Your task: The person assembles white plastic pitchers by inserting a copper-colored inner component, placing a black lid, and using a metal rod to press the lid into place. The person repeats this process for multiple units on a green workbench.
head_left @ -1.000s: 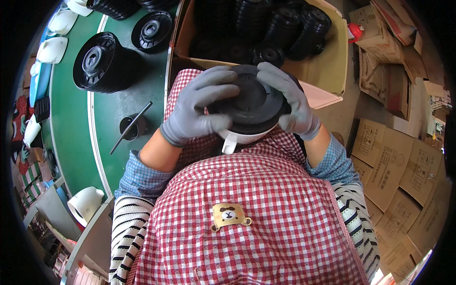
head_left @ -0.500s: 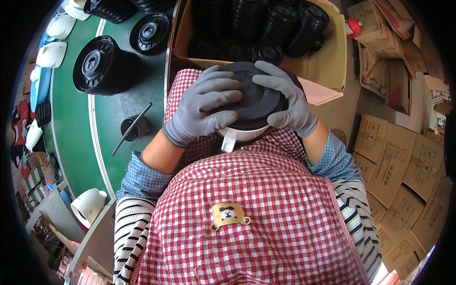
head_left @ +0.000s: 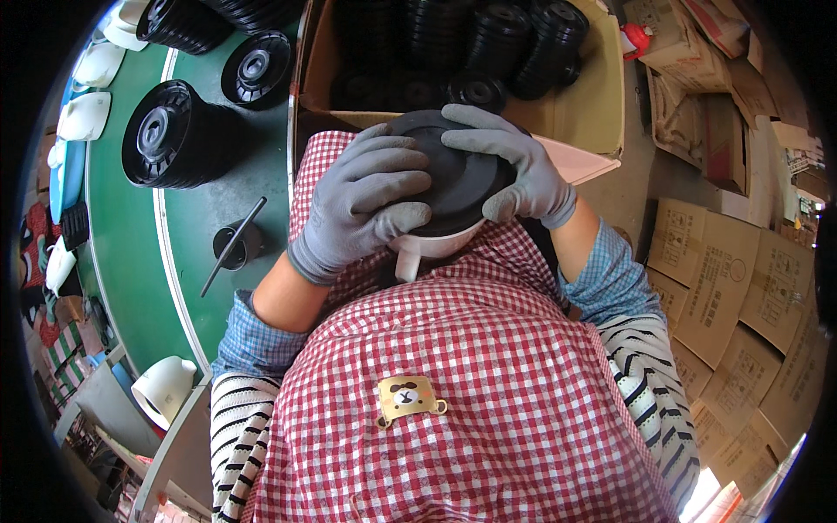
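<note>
Both gloved hands, left hand [head_left: 366, 205] and right hand [head_left: 514, 166], clamp a round black lid [head_left: 458, 179] onto a white pot [head_left: 427, 248]. Lid faces up toward the camera. The pot's spout [head_left: 407, 261] points back at the person.

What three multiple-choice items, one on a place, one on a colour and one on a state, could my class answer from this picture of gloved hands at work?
1. Where are most black round parts stored?
A. in the cardboard box
B. on the floor
C. on a shelf

2. What colour are the gloves?
A. yellow
B. grey
C. white

3. How do the hands hold the black disc?
A. one hand only
B. neither touches it
C. both press on it

Answers:
1 A: stacks fill the cardboard box.
2 B: both gloves are grey.
3 C: left hand and right hand lie on the black disc, over a white part.
</note>
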A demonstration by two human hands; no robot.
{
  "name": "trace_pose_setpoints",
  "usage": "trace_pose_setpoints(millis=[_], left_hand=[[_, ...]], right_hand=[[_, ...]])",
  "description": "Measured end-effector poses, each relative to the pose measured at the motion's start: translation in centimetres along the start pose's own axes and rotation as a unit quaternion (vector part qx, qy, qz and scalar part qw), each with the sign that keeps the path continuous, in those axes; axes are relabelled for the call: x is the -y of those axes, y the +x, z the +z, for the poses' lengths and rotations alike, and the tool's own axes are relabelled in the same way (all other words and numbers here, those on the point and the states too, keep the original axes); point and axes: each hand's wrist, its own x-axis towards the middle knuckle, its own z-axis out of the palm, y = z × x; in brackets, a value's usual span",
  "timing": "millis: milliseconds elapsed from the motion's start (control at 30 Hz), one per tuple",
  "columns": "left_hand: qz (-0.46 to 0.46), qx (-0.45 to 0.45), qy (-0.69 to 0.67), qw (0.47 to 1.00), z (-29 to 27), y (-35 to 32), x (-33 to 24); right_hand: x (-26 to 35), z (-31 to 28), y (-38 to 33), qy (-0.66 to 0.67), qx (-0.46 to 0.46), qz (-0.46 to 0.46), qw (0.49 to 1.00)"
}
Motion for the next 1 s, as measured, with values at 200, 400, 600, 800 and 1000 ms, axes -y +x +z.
trace_pose_setpoints(millis=[200,400,600,800,1000], left_hand=[[0.021,0.013,-0.033,0.999,0.1,0.1,0.3],[-0.052,-0.043,-0.173,0.983,-0.1,-0.4,3.3],[-0.129,-0.042,-0.239,0.961,0.5,-0.3,3.9],[-0.126,-0.056,-0.086,0.987,0.0,-0.7,0.4],[-0.058,-0.008,-0.081,0.995,-1.0,-0.8,0.8]], right_hand=[[0.7,0.9,-0.7,-0.002,-0.018,0.026,1.0],[2.7,2.1,-1.1,-0.144,-0.061,-0.002,0.988],[3.4,3.0,-0.6,-0.331,-0.043,-0.078,0.939],[1.5,1.6,0.3,-0.05,-0.053,0.009,0.997],[1.6,0.7,-0.1,-0.083,-0.009,-0.041,0.996]])
